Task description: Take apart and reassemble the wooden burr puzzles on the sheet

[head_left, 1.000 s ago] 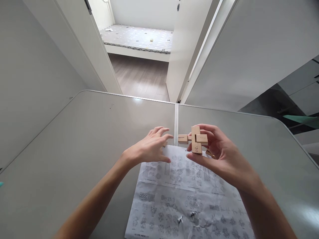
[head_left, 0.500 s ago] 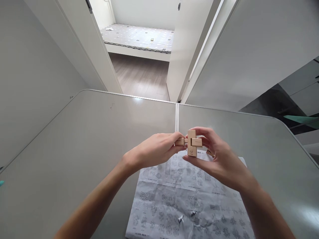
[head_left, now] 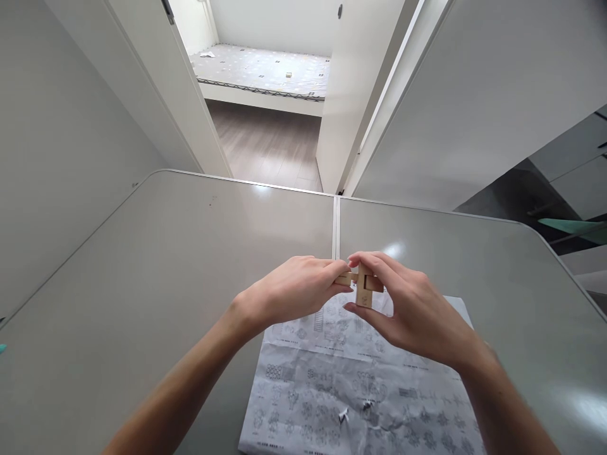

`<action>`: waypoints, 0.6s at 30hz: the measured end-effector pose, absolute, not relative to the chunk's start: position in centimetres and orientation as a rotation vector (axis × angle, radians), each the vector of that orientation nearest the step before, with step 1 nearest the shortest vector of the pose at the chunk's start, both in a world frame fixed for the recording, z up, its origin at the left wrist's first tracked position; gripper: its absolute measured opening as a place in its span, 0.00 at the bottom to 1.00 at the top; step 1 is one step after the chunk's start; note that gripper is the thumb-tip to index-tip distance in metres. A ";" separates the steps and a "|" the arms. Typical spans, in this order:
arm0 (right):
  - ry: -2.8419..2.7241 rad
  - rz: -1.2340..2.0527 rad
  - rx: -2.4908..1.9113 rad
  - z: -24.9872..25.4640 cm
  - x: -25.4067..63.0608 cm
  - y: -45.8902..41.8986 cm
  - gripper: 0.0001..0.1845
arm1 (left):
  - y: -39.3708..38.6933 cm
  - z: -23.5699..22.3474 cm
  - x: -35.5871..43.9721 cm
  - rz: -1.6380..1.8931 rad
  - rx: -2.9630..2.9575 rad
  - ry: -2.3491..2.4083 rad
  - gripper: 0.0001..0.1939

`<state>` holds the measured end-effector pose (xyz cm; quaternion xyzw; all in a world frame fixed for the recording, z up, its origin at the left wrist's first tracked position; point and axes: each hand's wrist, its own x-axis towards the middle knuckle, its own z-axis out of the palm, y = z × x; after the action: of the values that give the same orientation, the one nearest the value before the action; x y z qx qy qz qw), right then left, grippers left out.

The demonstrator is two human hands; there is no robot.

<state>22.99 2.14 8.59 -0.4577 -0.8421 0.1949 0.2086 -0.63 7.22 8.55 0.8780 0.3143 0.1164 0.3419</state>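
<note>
The left hand pinches one end of the wooden block puzzle above the paper sheet. The right hand, curved partly open, grips its upright block. It looks light and stiff; hold the flat sides, since pieces could slide.

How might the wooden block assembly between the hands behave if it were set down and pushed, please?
The wooden block assembly should feel stiff, as its visible parts look like solid bars. It probably won't roll easily, given their flat faces and squared edges. The crossing bars might shift, though, since a dark gap shows beside one of them.
</note>
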 end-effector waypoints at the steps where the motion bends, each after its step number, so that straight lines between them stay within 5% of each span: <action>1: -2.338 0.521 -1.260 8.6 23.0 2.2 0.24 | 7.3 8.5 -0.7 0.314 2.274 0.810 0.16; 18: -2.154 0.261 -1.059 8.1 22.1 2.2 0.26 | 7.8 8.0 -1.2 0.622 2.307 0.707 0.10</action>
<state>22.13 2.16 8.10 -0.4100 -0.8338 0.1009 0.3557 -1.25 7.78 7.97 0.8775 0.2689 0.2365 0.3192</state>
